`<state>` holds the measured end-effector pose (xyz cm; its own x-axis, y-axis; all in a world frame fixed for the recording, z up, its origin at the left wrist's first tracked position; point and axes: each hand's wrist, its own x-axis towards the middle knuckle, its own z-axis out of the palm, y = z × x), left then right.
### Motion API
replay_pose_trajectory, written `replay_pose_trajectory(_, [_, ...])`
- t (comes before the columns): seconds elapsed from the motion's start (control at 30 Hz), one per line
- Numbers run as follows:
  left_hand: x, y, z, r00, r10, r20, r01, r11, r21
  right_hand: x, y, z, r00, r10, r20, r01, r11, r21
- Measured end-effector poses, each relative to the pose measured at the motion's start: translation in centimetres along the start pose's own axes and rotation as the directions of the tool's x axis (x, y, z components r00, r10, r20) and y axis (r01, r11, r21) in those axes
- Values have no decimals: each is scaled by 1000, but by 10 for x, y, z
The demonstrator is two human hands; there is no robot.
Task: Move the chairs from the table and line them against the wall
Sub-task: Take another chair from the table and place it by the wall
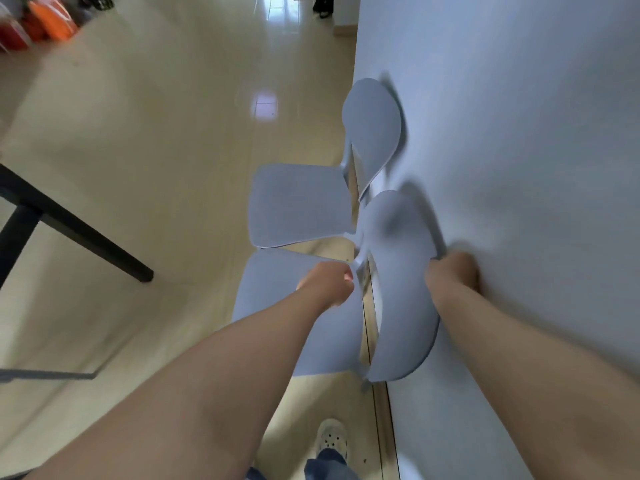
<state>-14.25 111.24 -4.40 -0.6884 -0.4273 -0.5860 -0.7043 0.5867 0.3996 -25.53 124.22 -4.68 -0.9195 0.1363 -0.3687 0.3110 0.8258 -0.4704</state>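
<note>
Left hand [327, 284] is curled tight into a fist at the inner edge of the near chair [403, 282], right where the backrest meets the seat; it looks clamped on that edge, though blur hides the fingertips. Right hand [453, 273] is over on the other side, wrapped around the outer rim of the same backrest, knuckles pressed close to the wall [519, 133]. Both forearms reach out straight from the bottom of the view, one on each side of the backrest.

The near chair is pale blue-grey, its back nearly against the wall, its seat pointing out into the room. The whole shape is smeared with motion blur, so I cannot tell whether its legs are on the floor [156, 150].

Just beyond it, a second chair [301, 204] of the same colour sits with its back against the wall too. The two seats lie side by side, a thin strip of floor between them.

Off to the left, well apart from the chairs, a black table leg [83, 233] slants across the glossy cream tiles. Far up in the left corner there are orange and red bags [45, 24], blurred. Down at the bottom, a pale perforated shoe [332, 439] and a blue trouser cuff show between the arms.
</note>
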Motion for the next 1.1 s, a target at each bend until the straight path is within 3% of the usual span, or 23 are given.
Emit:
replay_pose_trajectory(0.27, [-5,-5,5,1000,17,11,-18,998,57,-23,13,-2,986,63,156,-61,998,-16])
replay_pose_trajectory(0.47, [-21,0,19,991,130,39,-134,984,117,-59,60,10,886,237,398,-317,937,147])
replay_pose_trajectory(0.6, [-33,-1,28,980,189,60,-196,968,154,-70,80,5,856,228,464,-310,945,108])
replay_pose_trajectory(0.77, [-51,-11,32,976,209,62,-217,959,185,-70,90,7,918,145,368,-207,969,135])
replay_pose_trajectory(1.0, [-56,-24,30,979,202,39,-205,954,218,-60,106,1,974,150,168,-177,971,159])
replay_pose_trajectory(1.1, [-59,-28,36,979,197,53,-203,954,219,-64,109,4,982,121,147,-142,980,139])
